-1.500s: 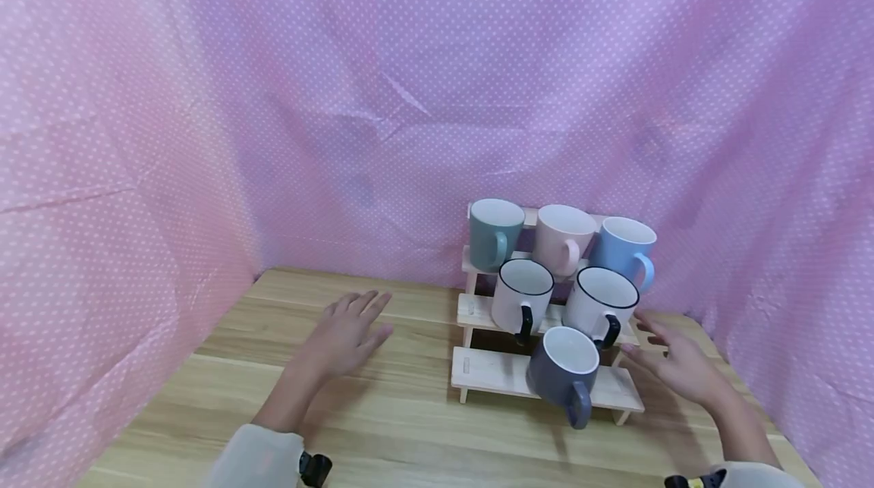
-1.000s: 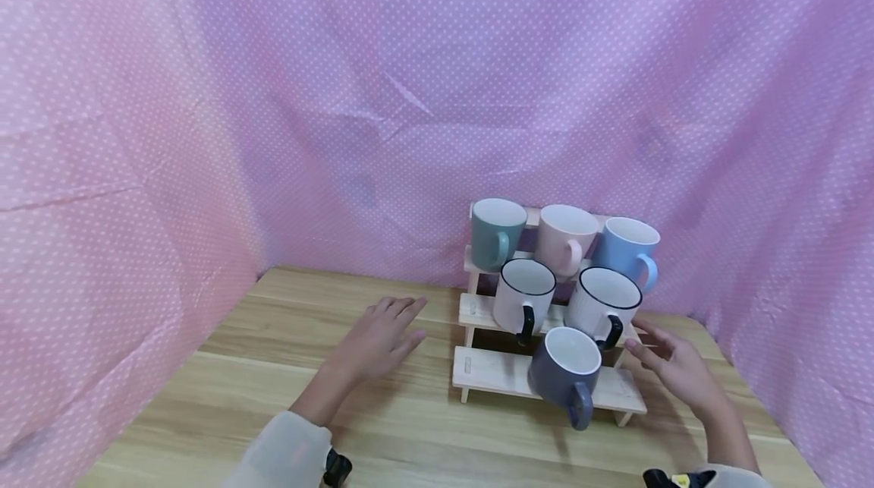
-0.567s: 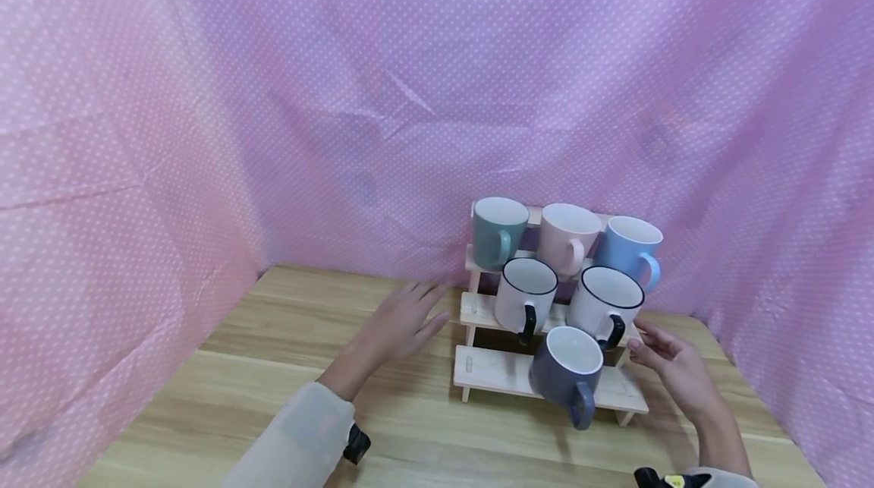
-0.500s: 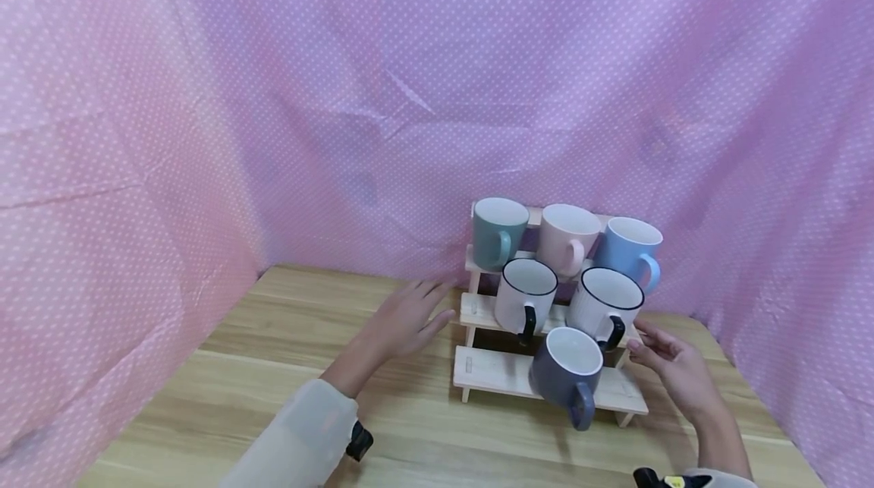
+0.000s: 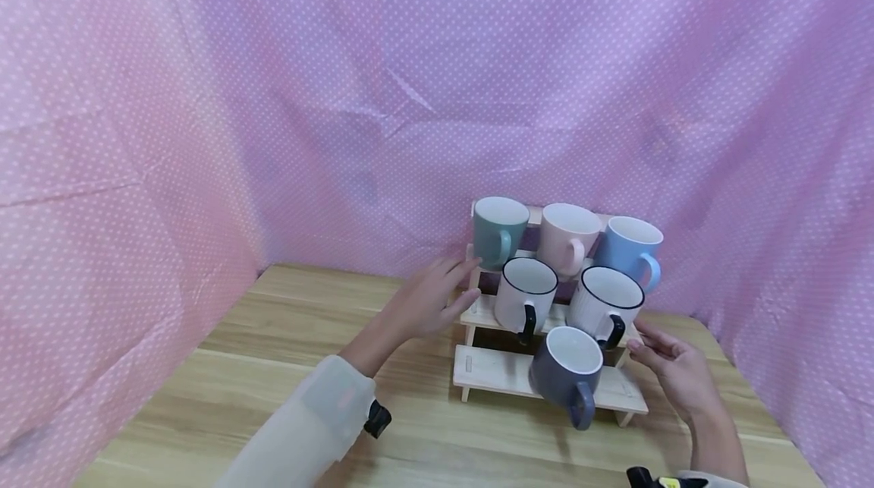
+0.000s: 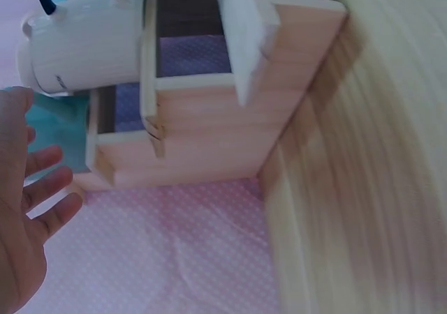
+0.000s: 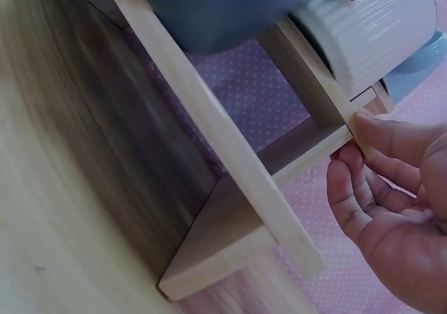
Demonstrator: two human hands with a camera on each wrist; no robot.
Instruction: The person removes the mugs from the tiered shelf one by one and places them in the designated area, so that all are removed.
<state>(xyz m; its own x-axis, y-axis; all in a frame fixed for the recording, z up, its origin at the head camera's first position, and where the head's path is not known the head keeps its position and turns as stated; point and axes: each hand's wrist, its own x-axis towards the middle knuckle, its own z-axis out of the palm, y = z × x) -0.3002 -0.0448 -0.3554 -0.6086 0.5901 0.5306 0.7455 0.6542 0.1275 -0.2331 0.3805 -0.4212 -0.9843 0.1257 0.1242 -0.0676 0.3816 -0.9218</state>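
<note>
Soft light casts faint shadows on the table (image 5: 273,336); the wrist views look dimmer and hazier.

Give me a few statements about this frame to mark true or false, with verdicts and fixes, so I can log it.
1. The pink mug stands between the teal mug and the blue mug. True.
2. The right hand pinches an edge of the wooden rack. True.
3. The left hand grips the teal mug's handle. False: the left hand holds no mug; its fingers are extended by the rack's left end.
4. The grey mug is the only mug on the lowest shelf. True.
5. Both black-rimmed white mugs have white handles. False: their handles are black.
6. Every mug is upside down. False: all six stand upright.
</note>
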